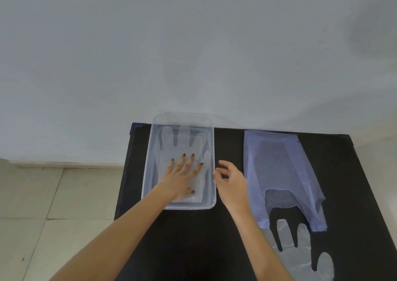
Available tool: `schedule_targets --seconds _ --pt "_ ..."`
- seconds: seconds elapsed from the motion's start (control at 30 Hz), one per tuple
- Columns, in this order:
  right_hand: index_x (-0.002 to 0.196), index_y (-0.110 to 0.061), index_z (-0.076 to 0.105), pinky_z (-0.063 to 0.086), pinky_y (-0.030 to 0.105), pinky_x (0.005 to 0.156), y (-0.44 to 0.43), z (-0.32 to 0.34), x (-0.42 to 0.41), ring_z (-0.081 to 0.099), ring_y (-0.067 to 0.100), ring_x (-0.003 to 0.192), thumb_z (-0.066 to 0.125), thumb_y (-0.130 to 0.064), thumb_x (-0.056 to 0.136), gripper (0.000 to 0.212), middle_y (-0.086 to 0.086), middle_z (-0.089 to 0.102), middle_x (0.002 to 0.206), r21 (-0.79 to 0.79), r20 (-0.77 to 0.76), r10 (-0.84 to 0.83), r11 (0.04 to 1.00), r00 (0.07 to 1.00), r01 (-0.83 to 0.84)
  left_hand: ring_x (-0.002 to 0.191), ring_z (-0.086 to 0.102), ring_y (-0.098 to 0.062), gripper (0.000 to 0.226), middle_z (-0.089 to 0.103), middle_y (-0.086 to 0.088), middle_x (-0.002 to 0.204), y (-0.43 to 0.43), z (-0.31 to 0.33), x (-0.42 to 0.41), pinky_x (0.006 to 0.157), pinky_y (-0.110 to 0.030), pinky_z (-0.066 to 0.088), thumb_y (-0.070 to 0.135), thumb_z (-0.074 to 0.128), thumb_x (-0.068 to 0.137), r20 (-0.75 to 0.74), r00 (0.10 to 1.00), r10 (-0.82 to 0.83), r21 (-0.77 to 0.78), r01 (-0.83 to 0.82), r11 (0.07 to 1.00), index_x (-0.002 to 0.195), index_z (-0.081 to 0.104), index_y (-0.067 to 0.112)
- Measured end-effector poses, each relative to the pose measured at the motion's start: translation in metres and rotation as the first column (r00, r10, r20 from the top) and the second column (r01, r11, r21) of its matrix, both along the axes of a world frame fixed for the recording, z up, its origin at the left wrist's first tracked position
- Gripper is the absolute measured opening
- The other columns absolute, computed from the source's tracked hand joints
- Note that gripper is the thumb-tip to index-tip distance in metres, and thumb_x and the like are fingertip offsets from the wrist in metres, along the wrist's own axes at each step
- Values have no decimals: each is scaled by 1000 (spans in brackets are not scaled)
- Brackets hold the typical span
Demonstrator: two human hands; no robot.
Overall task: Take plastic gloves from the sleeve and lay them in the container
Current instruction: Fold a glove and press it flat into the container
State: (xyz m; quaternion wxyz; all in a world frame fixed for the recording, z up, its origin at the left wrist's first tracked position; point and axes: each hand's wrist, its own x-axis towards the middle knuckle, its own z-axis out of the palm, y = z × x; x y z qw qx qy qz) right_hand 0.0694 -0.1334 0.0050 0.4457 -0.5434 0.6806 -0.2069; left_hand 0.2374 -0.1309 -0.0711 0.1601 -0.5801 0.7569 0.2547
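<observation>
A clear plastic container (211,151) stands on the black table, near its back left. Clear plastic gloves (182,137) lie flat inside it, fingers pointing away from me. My left hand (182,175) rests flat on them with fingers spread. Just right of the container's rim, my right hand (231,178) hovers with its fingers loosely curled and nothing in it. The bluish, translucent sleeve (281,169) lies to the right. Another clear glove (300,255) lies on the table at the sleeve's near end, fingers toward the sleeve.
The black table (232,143) ends close behind the container at a pale wall (193,55). Left of the table is a light tiled floor (53,205). Bare black surface shows between the container and the sleeve and in front of the container.
</observation>
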Motion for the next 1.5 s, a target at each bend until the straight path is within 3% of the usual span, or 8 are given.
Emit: schedule_targets --seconds 0.13,0.4,0.6,0.83,0.97,1.27,1.37,1.5 --pt "132 -23 51 57 33 87 -2 -2 2 68 6 88 59 -28 90 43 -1 69 113 -4 -3 8 1000 1000 -8 142 -28 -30 89 -31 -4 156 -3 -1 -2 117 -55 -7 45 47 93 11 1000 -2 28 1 1000 148 -21 33" --pt "130 -24 53 51 16 76 -1 -6 2 67 5 89 59 -31 90 41 -1 71 111 11 13 -3 1000 1000 3 141 -29 -29 84 -33 -3 155 -2 1 -8 117 -55 -5 42 45 95 -40 999 -18 -38 16 999 147 -20 33" --pt "131 -24 52 53 22 80 -1 -9 3 67 7 93 59 -31 91 41 -1 70 112 17 9 -14 1000 1000 13 142 -28 -29 78 -29 -3 157 0 -9 -12 118 -55 -3 44 41 97 -43 999 -5 -21 4 1000 149 -17 33" --pt "128 -24 54 50 14 72 2 -10 3 67 5 88 57 -33 91 38 -2 70 111 18 19 -14 1000 1000 13 143 -26 -30 80 -28 -5 157 3 0 -4 118 -54 -6 42 42 97 -66 995 74 -97 -80 992 150 -17 30" --pt "127 -25 55 49 13 71 3 -11 3 66 5 89 56 -34 92 36 -4 70 110 26 17 -10 1000 1000 10 141 -30 -31 84 -32 -5 156 3 -8 0 116 -57 -7 44 43 95 -36 993 115 -32 -116 993 147 -23 33" --pt "126 -26 56 54 30 88 3 -10 5 65 7 96 53 -30 94 32 -4 69 112 -9 -23 7 1000 1000 -8 143 -27 -30 82 -33 -3 155 1 -10 8 113 -53 -12 52 37 95 -83 976 199 -59 -204 977 146 -24 33" --pt "127 -26 55 55 28 89 5 -8 3 65 5 97 54 -30 94 33 -5 69 111 -5 0 23 1000 1000 -23 145 -21 -28 82 -31 -2 156 2 -4 10 114 -50 -9 50 38 95 -163 954 252 -63 -265 962 146 -24 33" --pt "128 -24 56 47 13 83 10 4 -8 61 -3 95 56 -28 94 35 -9 67 111 -64 34 -10 998 999 12 148 -10 -19 72 -18 3 160 10 34 3 117 -41 0 47 35 97 -360 863 355 -147 -428 892 150 -13 33"
